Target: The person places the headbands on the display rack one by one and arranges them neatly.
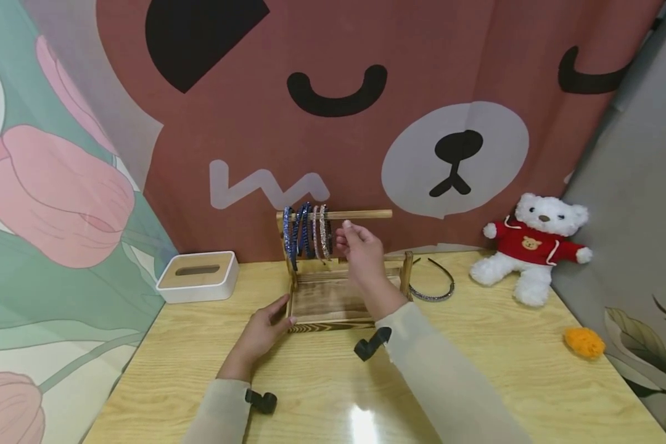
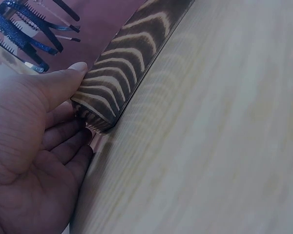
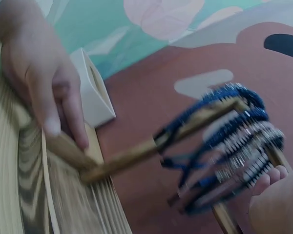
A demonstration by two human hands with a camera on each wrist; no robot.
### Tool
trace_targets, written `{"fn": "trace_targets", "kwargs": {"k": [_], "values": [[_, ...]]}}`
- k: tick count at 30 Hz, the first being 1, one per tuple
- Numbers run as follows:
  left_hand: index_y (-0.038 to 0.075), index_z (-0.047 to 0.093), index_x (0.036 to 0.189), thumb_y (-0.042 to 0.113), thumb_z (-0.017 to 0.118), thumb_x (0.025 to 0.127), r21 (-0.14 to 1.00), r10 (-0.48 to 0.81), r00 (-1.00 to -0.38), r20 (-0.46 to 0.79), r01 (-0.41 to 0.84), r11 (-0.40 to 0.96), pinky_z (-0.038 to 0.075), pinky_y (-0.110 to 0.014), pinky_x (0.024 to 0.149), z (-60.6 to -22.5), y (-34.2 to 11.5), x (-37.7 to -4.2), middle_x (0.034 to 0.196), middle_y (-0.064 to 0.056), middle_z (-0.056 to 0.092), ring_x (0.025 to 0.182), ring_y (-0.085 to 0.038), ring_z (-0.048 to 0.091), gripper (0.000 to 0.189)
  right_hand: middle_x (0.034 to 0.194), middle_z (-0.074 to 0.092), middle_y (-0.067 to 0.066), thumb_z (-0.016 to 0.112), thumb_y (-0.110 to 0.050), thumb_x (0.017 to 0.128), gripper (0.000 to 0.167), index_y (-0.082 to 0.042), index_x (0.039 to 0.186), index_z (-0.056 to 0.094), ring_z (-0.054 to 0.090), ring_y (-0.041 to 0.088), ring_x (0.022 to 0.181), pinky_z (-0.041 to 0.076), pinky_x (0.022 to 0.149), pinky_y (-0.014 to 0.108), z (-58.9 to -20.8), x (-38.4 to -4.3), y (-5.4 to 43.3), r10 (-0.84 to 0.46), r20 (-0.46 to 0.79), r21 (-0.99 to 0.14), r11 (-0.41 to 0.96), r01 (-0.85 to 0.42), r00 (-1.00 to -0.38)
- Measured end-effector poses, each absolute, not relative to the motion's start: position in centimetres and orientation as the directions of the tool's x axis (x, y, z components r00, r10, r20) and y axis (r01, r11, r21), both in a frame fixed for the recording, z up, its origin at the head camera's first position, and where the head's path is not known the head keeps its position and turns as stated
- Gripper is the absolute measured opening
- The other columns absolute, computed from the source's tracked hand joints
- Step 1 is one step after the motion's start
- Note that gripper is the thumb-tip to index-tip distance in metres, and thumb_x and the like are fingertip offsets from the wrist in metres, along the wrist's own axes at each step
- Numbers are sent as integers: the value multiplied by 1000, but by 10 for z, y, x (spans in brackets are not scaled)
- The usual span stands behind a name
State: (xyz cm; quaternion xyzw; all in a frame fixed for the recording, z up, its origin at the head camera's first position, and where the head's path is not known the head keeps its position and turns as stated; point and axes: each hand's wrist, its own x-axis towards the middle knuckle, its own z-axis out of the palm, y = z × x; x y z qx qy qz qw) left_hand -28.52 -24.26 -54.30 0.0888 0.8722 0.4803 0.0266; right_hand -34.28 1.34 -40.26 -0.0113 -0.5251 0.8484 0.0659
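Observation:
My left hand [image 1: 263, 333] grips the front left corner of a wooden stand [image 1: 333, 325], thumb on top of the dark-striped base [image 2: 122, 68] and fingers at its end. Several headbands [image 1: 305, 234], blue, pink and silvery, hang on the stand's upper rod [image 1: 366, 214]. Just right of them, below the rod, is my right hand [image 1: 363, 253] with curled fingers; I see nothing held in it. In the right wrist view its fingertips [image 3: 276, 176] are close beside the outermost headband, but contact is unclear. Another headband [image 1: 433, 298], dark and glittery, lies on the table right of the stand.
A white tissue box [image 1: 197, 293] with a wooden top stands left of the stand. At the right, a white teddy bear [image 1: 533, 246] in a red sweater sits against the wall, and an orange fluffy thing [image 1: 584, 342] lies near the table's right edge.

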Motion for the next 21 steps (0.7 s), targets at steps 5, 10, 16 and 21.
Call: {"fn": "trace_targets", "kwargs": {"k": [5,10,16,21], "values": [[10,47,166,22,74,107,837,176,-983,45,133,531,33,-56,132,-545,-239,-284,169,-15,48,159,-39,42,67,110,72,8,62,-25,114,25,-3,120,71,68,15,99,61,96,31,-416,-320,69,78,166,-943,-278,-182,-983],[9,45,167,21,73,107,840,191,-981,42,138,525,32,-56,132,-544,-236,-282,169,-17,47,159,-40,41,67,96,75,-2,67,-28,111,32,2,116,73,70,11,92,61,86,24,-443,-300,149,1,271,-958,95,-270,-963],[12,44,168,25,72,108,841,187,-982,35,131,525,30,-55,134,-542,-238,-285,171,-14,45,161,-39,39,67,106,80,9,75,-29,107,30,-2,120,77,70,11,93,59,77,24,-474,-304,240,-61,274,-780,570,-259,-960],[13,44,168,25,72,108,835,182,-982,43,135,533,30,-57,133,-542,-242,-285,171,-15,45,160,-39,39,68,121,78,16,80,-24,102,33,-3,128,77,72,35,112,61,93,50,-498,-315,277,-141,200,-605,761,-235,-970]]}}
